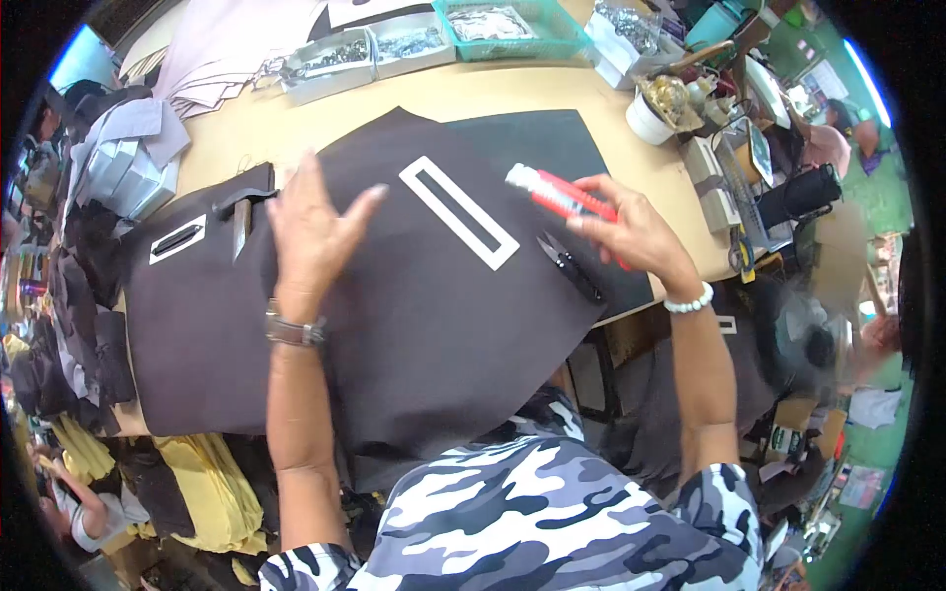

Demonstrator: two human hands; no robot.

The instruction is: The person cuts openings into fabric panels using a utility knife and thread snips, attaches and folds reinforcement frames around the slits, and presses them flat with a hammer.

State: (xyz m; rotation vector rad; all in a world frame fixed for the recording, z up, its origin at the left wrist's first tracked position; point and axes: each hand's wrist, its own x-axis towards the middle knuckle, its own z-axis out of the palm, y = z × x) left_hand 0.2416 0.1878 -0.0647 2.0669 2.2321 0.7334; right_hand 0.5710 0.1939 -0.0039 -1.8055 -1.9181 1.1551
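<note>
In the head view, a large dark panel (434, 345) lies across the pale surface (483, 91), and its lower part hangs over the near edge. On this panel lies a white frame (421, 176), long and narrow, placed on a slant; the dark material is seen through its slot.

The left hand (313, 231) is flat over the panel, to the left of the frame, with its fingers extended and the thumb spread apart from them; it holds nothing. The wrist carries a watch (294, 333).

The right hand (623, 225) is closed around a red-and-white tube (562, 194), which it holds in the air to the right of the frame, with the white end pointing to the upper left. A bracelet of white beads (690, 300) is on this wrist.

Below the tube, black snips (572, 268) lie near the right edge of the panel, their points toward the frame. A dark green sheet (537, 138) is partly covered by the panel.

On the left is another dark piece (197, 335), which bears a small white patch (159, 252). Near the left hand rests a hammer-like tool (241, 225). At the far side stand a teal basket (567, 39) and boxes of small metal parts (330, 71).
</note>
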